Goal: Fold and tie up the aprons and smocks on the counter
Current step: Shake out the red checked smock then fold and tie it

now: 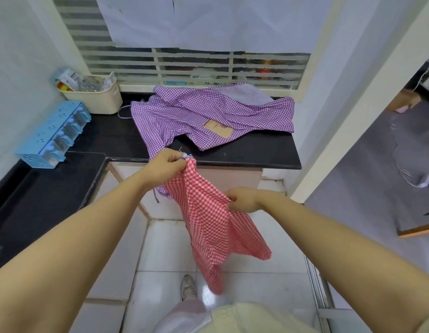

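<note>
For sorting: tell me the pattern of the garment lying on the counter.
The garment is purple-and-white gingham, seen in the head view.

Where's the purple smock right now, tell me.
In the head view the purple smock lies crumpled on the black counter, centre-right below the window, right of the cream basket.

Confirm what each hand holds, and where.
Both hold the red checked garment: left hand grips its bunched top end, right hand pinches a fold at its edge lower down. The rest hangs free.
</note>
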Tool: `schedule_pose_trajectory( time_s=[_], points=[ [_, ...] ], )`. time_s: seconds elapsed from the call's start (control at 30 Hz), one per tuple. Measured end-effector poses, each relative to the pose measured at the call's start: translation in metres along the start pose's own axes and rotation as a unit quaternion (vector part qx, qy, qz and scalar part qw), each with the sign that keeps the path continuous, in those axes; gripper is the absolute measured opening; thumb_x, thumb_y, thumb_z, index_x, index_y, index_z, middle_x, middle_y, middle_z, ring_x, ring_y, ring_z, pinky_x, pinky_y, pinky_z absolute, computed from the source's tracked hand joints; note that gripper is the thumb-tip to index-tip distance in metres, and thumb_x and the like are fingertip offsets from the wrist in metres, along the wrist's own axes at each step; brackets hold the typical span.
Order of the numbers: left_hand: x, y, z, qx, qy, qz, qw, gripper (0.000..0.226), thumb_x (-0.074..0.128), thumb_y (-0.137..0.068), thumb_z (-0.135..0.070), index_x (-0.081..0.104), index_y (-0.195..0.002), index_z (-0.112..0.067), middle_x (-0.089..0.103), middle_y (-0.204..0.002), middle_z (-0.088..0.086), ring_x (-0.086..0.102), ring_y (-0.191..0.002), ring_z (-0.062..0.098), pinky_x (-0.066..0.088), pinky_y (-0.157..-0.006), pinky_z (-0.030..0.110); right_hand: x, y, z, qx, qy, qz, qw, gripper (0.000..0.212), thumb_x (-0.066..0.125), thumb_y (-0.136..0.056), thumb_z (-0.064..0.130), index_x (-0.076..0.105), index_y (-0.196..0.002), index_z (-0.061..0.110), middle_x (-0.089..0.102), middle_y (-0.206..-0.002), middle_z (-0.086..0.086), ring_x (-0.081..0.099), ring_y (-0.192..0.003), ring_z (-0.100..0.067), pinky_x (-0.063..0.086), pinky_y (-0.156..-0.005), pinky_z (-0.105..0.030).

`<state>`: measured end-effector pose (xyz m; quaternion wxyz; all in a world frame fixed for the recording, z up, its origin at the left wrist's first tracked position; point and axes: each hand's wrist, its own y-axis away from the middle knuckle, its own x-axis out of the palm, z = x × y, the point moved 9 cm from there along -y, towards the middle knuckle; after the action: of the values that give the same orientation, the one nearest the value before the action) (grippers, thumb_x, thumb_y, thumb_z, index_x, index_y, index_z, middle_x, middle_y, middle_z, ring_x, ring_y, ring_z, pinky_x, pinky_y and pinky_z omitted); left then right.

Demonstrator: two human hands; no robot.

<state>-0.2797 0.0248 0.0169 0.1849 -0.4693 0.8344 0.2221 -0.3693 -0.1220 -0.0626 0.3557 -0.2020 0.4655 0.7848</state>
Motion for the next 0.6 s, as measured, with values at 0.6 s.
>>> schedule_pose_trajectory(
  time_s=[0.6],
  points=[
    [-0.014,0.014,-0.008,0.038,0.07,-0.058,0.995,0.032,0.045,-0.091,0.008,0.055,-0.06,0.006,0.046,-0.049,-0.007,0.043,-0.049,0.003,0.04,-0.054,0.013,0.012,-0.009,0.009,-0.037,-0.076,-0.049,0.995,0.03,0.044,-0.103,0.019,0.065,-0.121,0.009,0.065,-0.119,-0.004,0.056,-0.101,-0.018,0.041,-0.099,-0.037]
  ],
)
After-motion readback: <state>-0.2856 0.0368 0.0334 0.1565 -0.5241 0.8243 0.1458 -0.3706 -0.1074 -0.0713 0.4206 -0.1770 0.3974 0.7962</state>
